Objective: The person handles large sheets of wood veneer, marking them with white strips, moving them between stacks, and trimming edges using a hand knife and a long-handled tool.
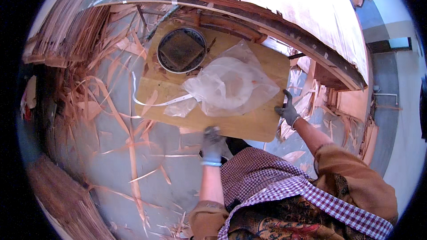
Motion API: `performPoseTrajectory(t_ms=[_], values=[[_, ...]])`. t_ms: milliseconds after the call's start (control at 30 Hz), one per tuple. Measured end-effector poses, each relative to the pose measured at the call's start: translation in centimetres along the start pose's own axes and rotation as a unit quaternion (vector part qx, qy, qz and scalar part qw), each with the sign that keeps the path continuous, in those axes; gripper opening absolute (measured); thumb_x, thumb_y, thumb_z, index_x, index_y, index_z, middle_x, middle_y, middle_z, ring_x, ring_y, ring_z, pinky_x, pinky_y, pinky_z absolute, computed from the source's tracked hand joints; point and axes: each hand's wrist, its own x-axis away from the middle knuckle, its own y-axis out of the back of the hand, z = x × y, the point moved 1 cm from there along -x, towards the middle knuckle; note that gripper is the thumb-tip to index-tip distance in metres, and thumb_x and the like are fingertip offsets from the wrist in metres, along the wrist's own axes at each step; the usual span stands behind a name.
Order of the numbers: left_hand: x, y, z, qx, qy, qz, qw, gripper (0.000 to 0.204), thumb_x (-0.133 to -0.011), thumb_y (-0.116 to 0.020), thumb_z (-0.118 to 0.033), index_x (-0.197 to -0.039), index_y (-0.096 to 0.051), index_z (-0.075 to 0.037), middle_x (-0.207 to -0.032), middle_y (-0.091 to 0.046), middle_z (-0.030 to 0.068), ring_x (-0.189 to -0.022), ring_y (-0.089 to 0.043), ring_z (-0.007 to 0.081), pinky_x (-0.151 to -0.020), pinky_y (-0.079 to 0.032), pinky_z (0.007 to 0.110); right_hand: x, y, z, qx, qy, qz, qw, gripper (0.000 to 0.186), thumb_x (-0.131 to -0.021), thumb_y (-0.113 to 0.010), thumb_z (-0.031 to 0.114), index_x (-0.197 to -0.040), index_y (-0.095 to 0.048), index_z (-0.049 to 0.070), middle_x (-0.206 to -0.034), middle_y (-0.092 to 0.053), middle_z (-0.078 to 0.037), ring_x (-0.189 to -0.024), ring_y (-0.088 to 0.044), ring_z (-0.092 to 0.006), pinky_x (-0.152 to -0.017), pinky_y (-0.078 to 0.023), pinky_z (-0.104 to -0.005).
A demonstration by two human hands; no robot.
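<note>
A yellow wooden board [178,88] lies in front of me, partly under a larger table. My right hand [289,111], in a dark grey glove, grips its right edge, with the thumb apart from the fingers. At the near edge my left hand [212,144], gloved in grey with a pale blue cuff, is closed on the board and slightly blurred. On the board sit a clear plastic bag [262,86] with a white roll [238,90] inside and a round dark pan [195,41] holding a brown block [180,51]. A white perforated strip [153,103] trails off leftward from the bag.
The larger table carries a thick stack of pale wood veneer [284,0] and overhangs the board's far side. Veneer scraps [129,140] litter the grey floor [115,169]. More veneer stacks stand at the upper left [66,31] and lower left [66,195].
</note>
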Motion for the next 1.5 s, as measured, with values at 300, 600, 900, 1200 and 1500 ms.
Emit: performPoseTrajectory(t_ms=[300,600,900,1200,1500], values=[[-6.9,2.5,-16.1,0.041,-0.193,-0.007,0.98,0.022,-0.092,-0.05,-0.027,-0.101,-0.056,-0.009,-0.1,-0.06,0.0034,-0.091,-0.055,0.0196,-0.089,-0.042,0.035,1.6,0.4,1.1,0.02,0.009,0.003,1.0,0.087,-0.078,-0.064,0.001,-0.141,-0.009,0.025,-0.098,-0.059,-0.014,-0.083,-0.058,-0.0188,-0.072,-0.049,-0.0324],[-8.2,1.2,-12.9,0.029,-0.217,0.002,0.976,0.019,-0.089,-0.053,-0.024,-0.097,-0.058,-0.008,-0.098,-0.06,0.0039,-0.091,-0.055,0.0166,-0.081,-0.042,0.027,1.3,2.7,2.1,-0.043,-0.003,-0.008,0.999,0.087,-0.076,-0.062,-0.003,-0.142,-0.013,0.025,-0.1,-0.059,-0.014,-0.086,-0.058,-0.0184,-0.075,-0.049,-0.0316],[-4.0,4.6,-13.2,0.002,-0.108,-0.019,0.994,0.019,-0.086,-0.048,-0.037,-0.098,-0.058,-0.025,-0.1,-0.059,-0.0053,-0.1,-0.048,0.0165,-0.08,-0.038,0.044,1.3,3.9,0.6,-0.011,-0.034,-0.012,0.999,0.089,-0.076,-0.059,-0.001,-0.144,-0.009,0.027,-0.098,-0.056,-0.01,-0.071,-0.052,-0.0131,-0.059,-0.045,-0.0254],[6.8,9.0,-21.6,-0.704,-0.245,-0.197,0.637,0.034,-0.085,-0.057,-0.02,-0.116,-0.049,-0.008,-0.104,-0.058,0.0085,-0.098,-0.055,0.0202,-0.079,-0.046,0.038,4.4,-1.8,13.4,0.128,0.037,0.043,0.99,0.054,-0.078,-0.068,0.011,-0.126,-0.044,0.004,-0.118,-0.053,-0.009,-0.102,-0.052,-0.0182,-0.085,-0.045,-0.0306],[18.2,-4.2,-35.5,-0.512,-0.375,0.214,0.743,0.027,-0.084,-0.06,-0.01,-0.111,-0.055,-0.004,-0.093,-0.058,0.0011,-0.093,-0.055,0.0157,-0.091,-0.041,0.031,18.6,-40.3,35.1,0.101,0.317,0.512,0.792,0.039,-0.082,-0.066,0.02,-0.116,-0.055,0.004,-0.109,-0.06,-0.009,-0.098,-0.056,-0.0162,-0.086,-0.044,-0.0316]])
